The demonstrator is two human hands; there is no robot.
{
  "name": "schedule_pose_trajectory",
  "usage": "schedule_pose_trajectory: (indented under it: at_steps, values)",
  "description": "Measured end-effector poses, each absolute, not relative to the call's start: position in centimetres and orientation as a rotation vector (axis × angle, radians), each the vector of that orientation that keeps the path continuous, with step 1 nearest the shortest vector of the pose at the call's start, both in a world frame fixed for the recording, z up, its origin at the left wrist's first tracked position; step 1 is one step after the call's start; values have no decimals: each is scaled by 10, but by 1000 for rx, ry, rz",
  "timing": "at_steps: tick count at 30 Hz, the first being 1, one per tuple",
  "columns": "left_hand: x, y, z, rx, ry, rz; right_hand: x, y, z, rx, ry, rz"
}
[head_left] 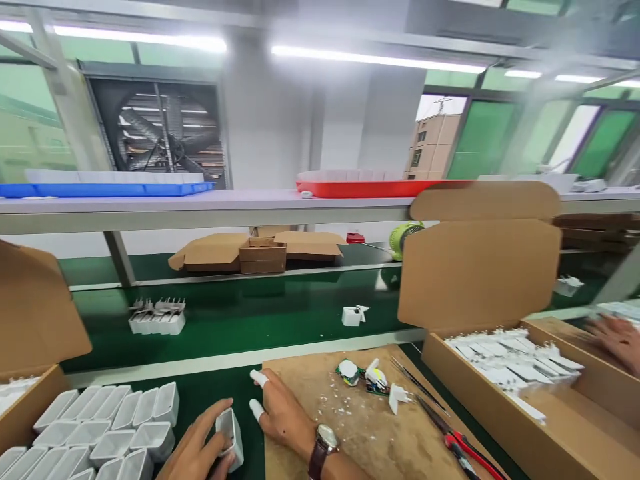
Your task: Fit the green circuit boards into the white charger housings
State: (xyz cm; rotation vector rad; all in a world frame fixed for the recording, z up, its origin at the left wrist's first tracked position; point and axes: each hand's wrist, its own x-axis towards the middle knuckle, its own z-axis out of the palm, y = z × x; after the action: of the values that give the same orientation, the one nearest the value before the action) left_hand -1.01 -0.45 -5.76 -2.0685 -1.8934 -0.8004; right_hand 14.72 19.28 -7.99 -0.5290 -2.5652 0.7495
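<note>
Low in the view, my left hand (200, 447) grips an open-topped white plastic case (231, 430) between thumb and fingers. To its right is my right hand (287, 413), holding nothing, its fingers apart and two of them capped with white finger covers. It hovers over or rests at the left edge of a brown cardboard sheet (370, 447); which one, I cannot tell. Rows of similar white cases (93, 433) stand left of my left hand. Small circuit boards (376, 379) and a white plastic piece (398, 397) lie on the sheet beyond my right hand.
Red-handled pliers (463, 445) and tweezers (417, 381) lie along the sheet's right side. An open carton (480, 407) with white parts stands right, another carton (35, 407) left. The green belt (270, 313) carries white units. At far right is another person's hand (617, 340).
</note>
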Motion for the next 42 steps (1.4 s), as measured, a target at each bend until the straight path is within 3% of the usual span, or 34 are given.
schedule_pose_trajectory:
  at_steps: [10, 18, 21, 26, 28, 34, 42]
  values:
    - [-12, 33, -115, -2027, -2186, -1316, 259, 260, -7, -904, -2628, 399]
    - [0, 37, -91, -2076, -2575, -1517, 315, 328, -26, -1046, -2684, 69]
    - [3, 38, -82, -2090, -2610, -1547, 305, 326, -15, -1013, -2555, 261]
    - [3, 33, -88, -2076, -2563, -1529, 261, 271, -1, -886, -2440, 974]
    - [2, 31, -95, -2071, -2525, -1512, 239, 245, -10, -808, -2533, 1116]
    - [1, 27, -119, -1965, -2417, -1529, 206, 237, -18, -822, -2675, 813]
    - [-5, 48, -117, -2069, -2434, -1388, 206, 368, 22, -1243, -2553, 173]
